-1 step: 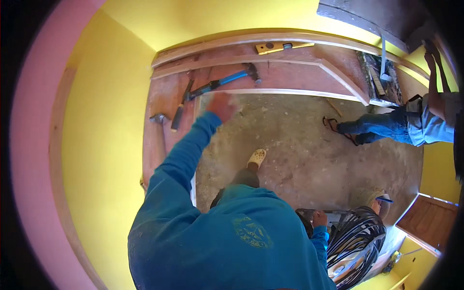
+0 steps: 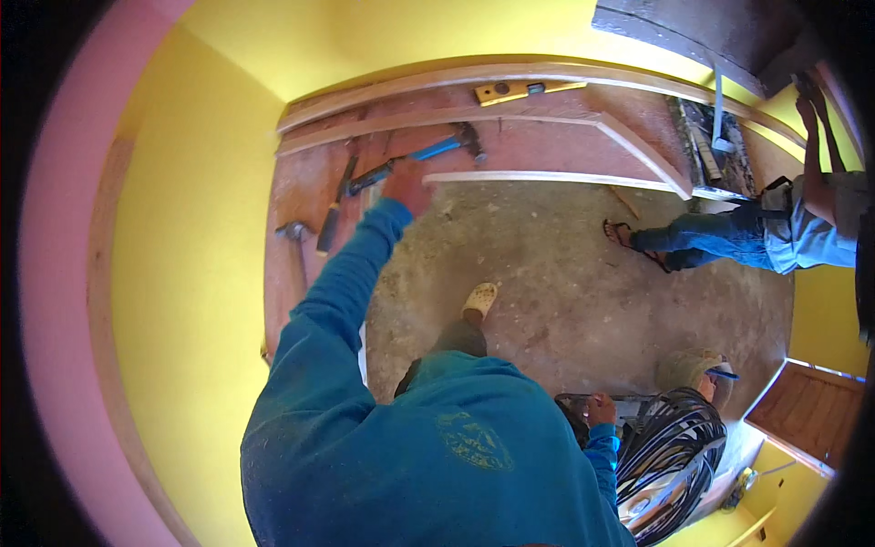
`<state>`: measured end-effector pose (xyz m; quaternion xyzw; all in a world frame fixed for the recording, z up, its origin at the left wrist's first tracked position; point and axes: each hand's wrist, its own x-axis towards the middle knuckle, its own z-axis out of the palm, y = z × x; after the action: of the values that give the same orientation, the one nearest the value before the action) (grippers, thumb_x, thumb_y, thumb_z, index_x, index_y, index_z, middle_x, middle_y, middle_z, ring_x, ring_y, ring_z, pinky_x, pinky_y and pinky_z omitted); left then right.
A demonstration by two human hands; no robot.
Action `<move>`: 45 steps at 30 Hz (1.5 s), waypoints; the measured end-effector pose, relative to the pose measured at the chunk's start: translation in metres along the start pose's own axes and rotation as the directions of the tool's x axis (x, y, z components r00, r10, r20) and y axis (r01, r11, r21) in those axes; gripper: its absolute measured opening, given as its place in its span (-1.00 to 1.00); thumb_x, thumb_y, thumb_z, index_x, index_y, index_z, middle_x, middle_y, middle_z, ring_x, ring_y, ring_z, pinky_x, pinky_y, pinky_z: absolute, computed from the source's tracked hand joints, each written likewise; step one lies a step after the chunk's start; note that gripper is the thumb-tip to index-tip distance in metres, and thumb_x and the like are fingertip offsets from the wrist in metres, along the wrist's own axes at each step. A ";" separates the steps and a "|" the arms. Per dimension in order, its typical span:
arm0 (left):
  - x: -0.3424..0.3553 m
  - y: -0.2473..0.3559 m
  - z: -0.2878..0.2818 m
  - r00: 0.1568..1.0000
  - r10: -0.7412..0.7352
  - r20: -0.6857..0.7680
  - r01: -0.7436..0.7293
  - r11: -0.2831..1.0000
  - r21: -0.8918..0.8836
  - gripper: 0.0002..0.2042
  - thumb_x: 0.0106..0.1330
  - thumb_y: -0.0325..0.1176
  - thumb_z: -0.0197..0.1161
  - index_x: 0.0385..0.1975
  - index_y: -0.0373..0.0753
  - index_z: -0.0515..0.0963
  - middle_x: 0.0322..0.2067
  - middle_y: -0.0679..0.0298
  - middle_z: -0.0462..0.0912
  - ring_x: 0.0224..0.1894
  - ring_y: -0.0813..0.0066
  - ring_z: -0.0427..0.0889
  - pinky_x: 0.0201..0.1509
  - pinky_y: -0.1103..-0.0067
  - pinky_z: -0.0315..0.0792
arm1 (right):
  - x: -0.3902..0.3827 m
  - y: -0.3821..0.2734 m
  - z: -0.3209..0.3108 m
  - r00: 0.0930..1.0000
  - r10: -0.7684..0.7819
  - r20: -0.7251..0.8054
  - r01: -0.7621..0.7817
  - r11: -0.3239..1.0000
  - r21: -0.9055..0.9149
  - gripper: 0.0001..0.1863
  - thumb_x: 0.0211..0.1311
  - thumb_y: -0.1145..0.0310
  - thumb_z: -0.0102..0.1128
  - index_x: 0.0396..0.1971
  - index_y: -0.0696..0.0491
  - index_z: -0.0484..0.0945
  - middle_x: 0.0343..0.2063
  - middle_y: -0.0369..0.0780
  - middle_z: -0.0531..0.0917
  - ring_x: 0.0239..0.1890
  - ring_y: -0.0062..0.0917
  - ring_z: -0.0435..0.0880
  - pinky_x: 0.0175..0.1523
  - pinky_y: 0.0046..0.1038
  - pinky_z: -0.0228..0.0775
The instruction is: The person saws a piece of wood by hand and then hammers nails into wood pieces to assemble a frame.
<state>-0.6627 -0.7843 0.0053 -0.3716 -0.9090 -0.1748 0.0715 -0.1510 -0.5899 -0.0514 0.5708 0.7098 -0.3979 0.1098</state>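
My left hand [image 2: 406, 186] reaches over the inner edge of a reddish wooden bench top, blurred by motion, its fingers not clear. Just beyond it lies a hammer [image 2: 445, 148] with a blue and black handle. Beside that rests a dark-handled tool, perhaps a chisel [image 2: 336, 205]. Another hammer [image 2: 294, 239] with a wooden handle lies nearer the left wall. Low on the right, my right hand [image 2: 600, 410] is held with curled fingers by a dark frame, close to a coil of black cable [image 2: 679, 456]; whatever it may hold is hidden.
A yellow spirit level [image 2: 510, 92] and long wooden strips [image 2: 510, 116] lie along the back of the bench. To the right stands a person [image 2: 747, 232] in jeans, beside an open tray of tools [image 2: 715, 146]. A bucket [image 2: 693, 372] stands on the concrete floor [image 2: 547, 273].
My left hand has shifted slightly left, now covering part of the bench edge and the blue hammer's handle. The view has moved a little. My right hand stays in about the same place.
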 end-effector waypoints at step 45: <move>-0.078 0.087 -0.045 0.957 -0.260 -0.127 0.256 0.965 -0.052 -0.56 -0.29 -0.23 0.30 -0.36 -0.29 0.41 -0.37 0.11 0.42 -0.27 0.15 0.34 -0.19 0.41 0.25 | 0.099 -0.367 -0.093 0.500 -0.760 -0.415 0.664 0.029 0.747 -0.62 -0.23 0.62 0.06 -0.32 0.09 0.21 -0.54 -0.28 0.35 -0.53 -0.66 0.32 -0.44 -0.62 0.24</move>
<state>-0.5456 -0.7940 0.0500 -0.2387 -0.9396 -0.2230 0.1020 -0.4849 -0.4653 0.1110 0.0894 0.5924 -0.7137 -0.3630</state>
